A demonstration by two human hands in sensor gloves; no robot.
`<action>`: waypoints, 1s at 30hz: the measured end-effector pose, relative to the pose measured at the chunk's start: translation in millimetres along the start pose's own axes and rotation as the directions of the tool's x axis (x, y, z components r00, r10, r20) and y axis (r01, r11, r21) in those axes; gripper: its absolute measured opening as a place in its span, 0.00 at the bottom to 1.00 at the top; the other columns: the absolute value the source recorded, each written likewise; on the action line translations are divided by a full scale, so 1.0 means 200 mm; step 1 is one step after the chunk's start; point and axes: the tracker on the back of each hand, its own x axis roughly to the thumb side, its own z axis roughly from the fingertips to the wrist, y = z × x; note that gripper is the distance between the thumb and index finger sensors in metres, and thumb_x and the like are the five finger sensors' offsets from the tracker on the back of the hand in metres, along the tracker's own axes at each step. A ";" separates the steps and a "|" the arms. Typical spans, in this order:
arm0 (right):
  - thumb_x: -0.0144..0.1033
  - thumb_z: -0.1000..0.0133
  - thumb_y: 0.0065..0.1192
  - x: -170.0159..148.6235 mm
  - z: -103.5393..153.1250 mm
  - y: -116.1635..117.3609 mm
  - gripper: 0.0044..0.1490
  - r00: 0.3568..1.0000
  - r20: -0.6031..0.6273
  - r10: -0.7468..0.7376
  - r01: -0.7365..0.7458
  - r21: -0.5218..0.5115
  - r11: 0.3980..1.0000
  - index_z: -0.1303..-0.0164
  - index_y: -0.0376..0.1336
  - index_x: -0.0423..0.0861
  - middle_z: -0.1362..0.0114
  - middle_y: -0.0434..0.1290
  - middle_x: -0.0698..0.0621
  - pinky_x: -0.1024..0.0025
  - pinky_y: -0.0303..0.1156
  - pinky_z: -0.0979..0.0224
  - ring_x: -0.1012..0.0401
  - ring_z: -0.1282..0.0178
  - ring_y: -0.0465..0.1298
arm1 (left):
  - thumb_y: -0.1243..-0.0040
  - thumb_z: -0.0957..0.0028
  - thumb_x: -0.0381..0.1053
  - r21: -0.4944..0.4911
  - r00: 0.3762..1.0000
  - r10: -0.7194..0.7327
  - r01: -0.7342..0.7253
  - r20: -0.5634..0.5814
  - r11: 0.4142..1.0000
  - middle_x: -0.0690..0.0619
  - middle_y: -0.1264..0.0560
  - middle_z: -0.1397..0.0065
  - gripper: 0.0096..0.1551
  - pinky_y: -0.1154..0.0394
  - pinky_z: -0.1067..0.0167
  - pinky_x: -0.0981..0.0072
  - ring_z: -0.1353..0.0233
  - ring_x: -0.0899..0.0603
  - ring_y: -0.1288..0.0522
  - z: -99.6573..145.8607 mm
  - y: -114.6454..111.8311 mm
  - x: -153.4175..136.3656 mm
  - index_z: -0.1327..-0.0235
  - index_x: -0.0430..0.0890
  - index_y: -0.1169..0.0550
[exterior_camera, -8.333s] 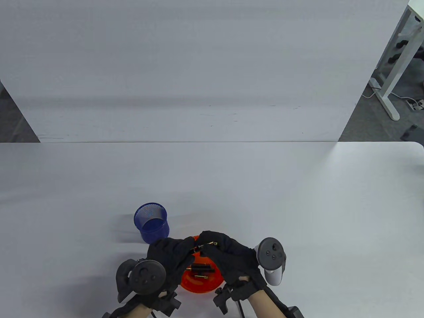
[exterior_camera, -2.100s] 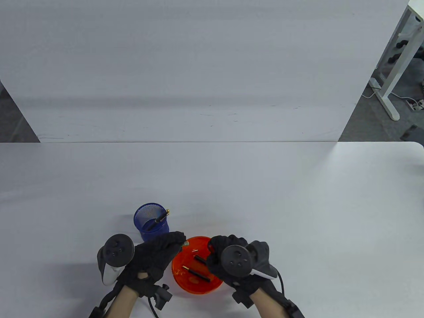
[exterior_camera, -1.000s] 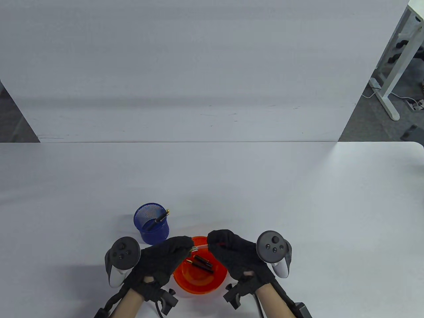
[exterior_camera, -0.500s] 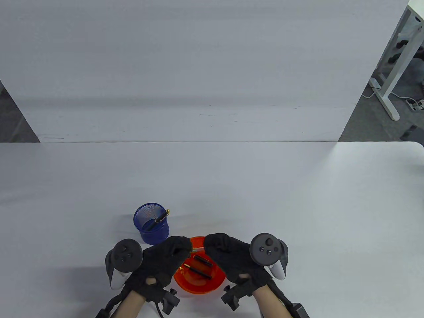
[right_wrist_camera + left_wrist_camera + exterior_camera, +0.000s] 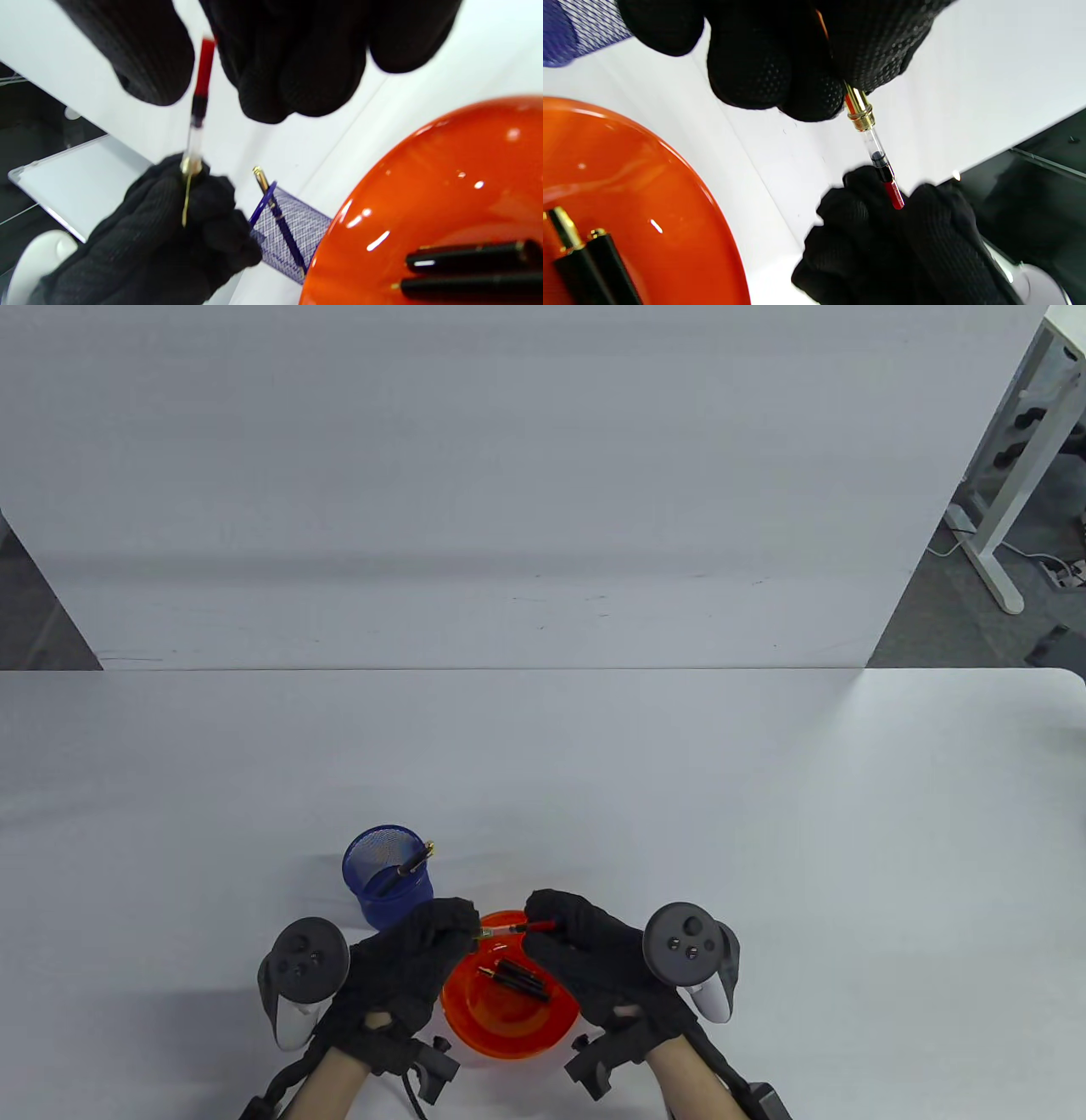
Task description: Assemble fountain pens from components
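Note:
My left hand (image 5: 467,929) pinches a nib section by its gold collar (image 5: 859,112). A clear converter (image 5: 876,148) with a red end (image 5: 894,195) sticks out of the collar toward my right hand (image 5: 536,918), whose fingertips (image 5: 263,84) hold that red end (image 5: 205,63). The piece (image 5: 509,930) hangs level above the far rim of the orange bowl (image 5: 509,1027). Two black pen parts with gold ends (image 5: 513,976) lie side by side in the bowl, and show in the right wrist view (image 5: 466,254). The nib itself is hidden in my left fingers.
A blue mesh cup (image 5: 388,878) stands just beyond and left of the bowl, with one pen (image 5: 409,865) leaning in it, gold tip up. The cup also shows in the right wrist view (image 5: 284,237). A white panel stands behind the table.
The mesh cup was empty 8.3 s ago and now holds a pen. Over the last second both hands stayed over the bowl holding the section and converter, and shifted slightly farther away.

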 end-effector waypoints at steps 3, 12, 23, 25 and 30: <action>0.50 0.41 0.70 0.00 0.00 -0.04 0.39 0.993 -0.010 0.118 -0.118 0.025 0.993 0.28 0.66 0.37 0.33 0.79 0.38 0.34 0.66 0.33 0.41 0.42 0.78 | 0.37 0.43 0.42 0.023 0.996 0.088 -0.087 -0.031 0.996 0.40 0.18 0.39 0.22 0.34 0.35 0.27 0.42 0.33 0.19 0.00 0.04 -0.03 0.36 0.44 0.22; 0.43 0.44 0.75 0.15 0.00 0.18 0.31 0.733 0.121 0.670 -0.680 0.170 0.713 0.33 0.72 0.42 0.35 0.83 0.42 0.36 0.68 0.31 0.44 0.42 0.80 | 0.38 0.43 0.43 0.080 0.966 0.254 -0.250 -0.046 0.965 0.40 0.18 0.39 0.22 0.34 0.35 0.27 0.42 0.33 0.19 -0.01 0.09 -0.05 0.35 0.44 0.22; 0.43 0.46 0.77 0.17 -0.02 0.55 0.33 0.343 0.298 0.891 -0.935 0.196 0.294 0.32 0.71 0.44 0.33 0.83 0.44 0.40 0.69 0.30 0.47 0.42 0.80 | 0.38 0.43 0.43 0.071 0.957 0.286 -0.283 -0.042 0.957 0.40 0.18 0.39 0.22 0.34 0.35 0.27 0.42 0.33 0.19 -0.01 0.09 -0.04 0.35 0.44 0.22; 0.43 0.46 0.78 0.17 -0.02 0.56 0.32 0.342 0.298 0.891 -0.936 0.196 0.293 0.32 0.71 0.44 0.34 0.83 0.44 0.40 0.69 0.30 0.48 0.43 0.80 | 0.38 0.43 0.43 0.059 0.958 0.284 -0.281 -0.045 0.958 0.40 0.18 0.39 0.22 0.34 0.35 0.27 0.42 0.33 0.19 -0.01 0.09 -0.04 0.35 0.44 0.22; 0.42 0.47 0.80 0.17 -0.01 0.59 0.32 0.302 0.325 0.896 -0.949 0.185 0.253 0.34 0.72 0.45 0.36 0.84 0.45 0.41 0.69 0.30 0.49 0.44 0.80 | 0.38 0.43 0.43 0.050 0.958 0.283 -0.281 -0.048 0.959 0.40 0.18 0.39 0.22 0.34 0.35 0.27 0.42 0.33 0.19 -0.01 0.09 -0.04 0.35 0.44 0.22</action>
